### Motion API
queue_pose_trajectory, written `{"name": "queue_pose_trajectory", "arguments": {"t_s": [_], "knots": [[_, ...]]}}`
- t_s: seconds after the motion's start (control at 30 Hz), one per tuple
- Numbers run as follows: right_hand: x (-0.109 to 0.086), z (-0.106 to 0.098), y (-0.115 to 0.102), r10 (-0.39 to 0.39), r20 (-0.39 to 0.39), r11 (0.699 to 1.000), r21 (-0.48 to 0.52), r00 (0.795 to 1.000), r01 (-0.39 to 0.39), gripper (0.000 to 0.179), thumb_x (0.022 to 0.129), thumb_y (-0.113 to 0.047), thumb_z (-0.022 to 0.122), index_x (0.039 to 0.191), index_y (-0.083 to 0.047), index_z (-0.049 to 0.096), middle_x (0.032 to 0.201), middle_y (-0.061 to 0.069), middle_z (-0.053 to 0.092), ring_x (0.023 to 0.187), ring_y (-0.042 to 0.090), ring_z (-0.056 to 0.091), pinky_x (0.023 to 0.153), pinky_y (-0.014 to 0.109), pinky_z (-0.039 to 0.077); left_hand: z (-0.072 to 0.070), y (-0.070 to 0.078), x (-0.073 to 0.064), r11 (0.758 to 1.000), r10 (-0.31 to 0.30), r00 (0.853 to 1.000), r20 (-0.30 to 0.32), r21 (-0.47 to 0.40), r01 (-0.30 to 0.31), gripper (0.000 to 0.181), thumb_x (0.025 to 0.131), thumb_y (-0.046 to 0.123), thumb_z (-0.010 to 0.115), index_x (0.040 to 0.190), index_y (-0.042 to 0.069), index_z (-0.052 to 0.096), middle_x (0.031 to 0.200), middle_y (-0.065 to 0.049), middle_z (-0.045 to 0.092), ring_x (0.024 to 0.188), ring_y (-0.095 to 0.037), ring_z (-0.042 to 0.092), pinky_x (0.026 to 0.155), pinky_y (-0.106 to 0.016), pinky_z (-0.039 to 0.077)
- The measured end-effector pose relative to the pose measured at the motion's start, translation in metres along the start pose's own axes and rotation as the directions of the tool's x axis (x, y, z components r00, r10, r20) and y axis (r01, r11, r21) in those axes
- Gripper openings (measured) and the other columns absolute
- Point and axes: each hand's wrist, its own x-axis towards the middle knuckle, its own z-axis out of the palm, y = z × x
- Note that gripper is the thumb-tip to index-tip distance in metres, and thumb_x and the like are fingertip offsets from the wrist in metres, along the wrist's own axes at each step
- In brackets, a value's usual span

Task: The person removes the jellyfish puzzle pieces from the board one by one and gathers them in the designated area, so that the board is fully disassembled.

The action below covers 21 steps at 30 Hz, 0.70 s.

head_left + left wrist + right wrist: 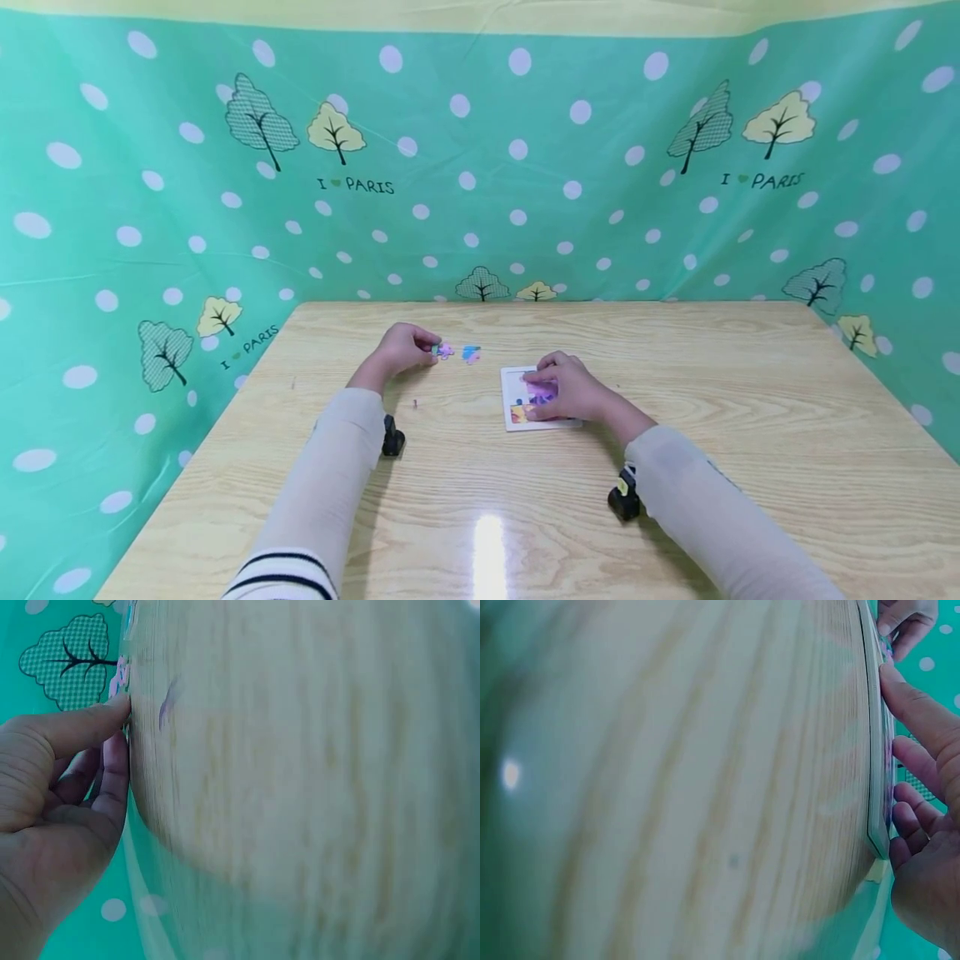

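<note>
A small jigsaw piece (446, 351), pink and green, lies between the thumb and fingertips of my left hand (401, 348). The left wrist view shows this piece (121, 673) edge-on past the thumb tip. Another piece (471, 354), blue and pink, lies on the table just right of it. My right hand (572, 390) rests on a white-framed puzzle board (516, 382), thumb and fingertips spread over the purple and yellow pieces fitted in it. Part of the picture is hidden under that hand. In the right wrist view the board's edge (875, 750) runs beside the fingertips.
The light wooden table (465, 475) has a small dark mark (415, 404) in front of the left hand. A green dotted cloth (517, 175) hangs behind and at the sides. Dark wrist cameras sit under both sleeves.
</note>
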Motion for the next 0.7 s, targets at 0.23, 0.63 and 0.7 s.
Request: {"name": "queue_pose_trajectory", "arguments": {"t_s": [0.23,0.63,0.7], "knots": [[-0.001,-0.002,0.000,-0.012,-0.008,1.000,-0.010,1.000,0.012,0.061,0.074,-0.032,0.087,0.129,-0.017,0.065,0.135,0.005,0.044,0.124,0.028,0.036,0.104,0.046,0.035,-0.001,0.003,0.000,1.000,0.016,1.000,0.023,0.013,-0.016,0.038,0.082,0.005,0.077,0.120,0.008,0.070,0.104,-0.008,0.063,0.095,-0.022,0.054,0.079,-0.031,0.048],[-0.003,-0.008,0.000,-0.036,0.054,0.999,-0.014,0.998,0.036,0.063,0.076,-0.030,0.085,0.133,-0.018,0.062,0.138,0.008,0.042,0.129,0.032,0.034,0.108,0.052,0.031,0.002,0.007,-0.012,0.989,0.075,0.997,-0.001,-0.129,-0.075,0.042,0.081,0.005,0.077,0.121,0.006,0.067,0.113,-0.010,0.064,0.104,-0.025,0.057,0.093,-0.038,0.048],[-0.003,-0.009,0.001,-0.045,0.066,0.999,-0.019,0.997,0.047,0.062,0.077,-0.030,0.085,0.133,-0.018,0.062,0.138,0.008,0.042,0.128,0.031,0.035,0.108,0.052,0.031,0.003,0.009,-0.015,0.985,0.088,0.996,0.006,-0.148,-0.086,0.040,0.082,0.006,0.076,0.121,0.005,0.067,0.114,-0.010,0.065,0.105,-0.025,0.057,0.093,-0.039,0.048]]}}
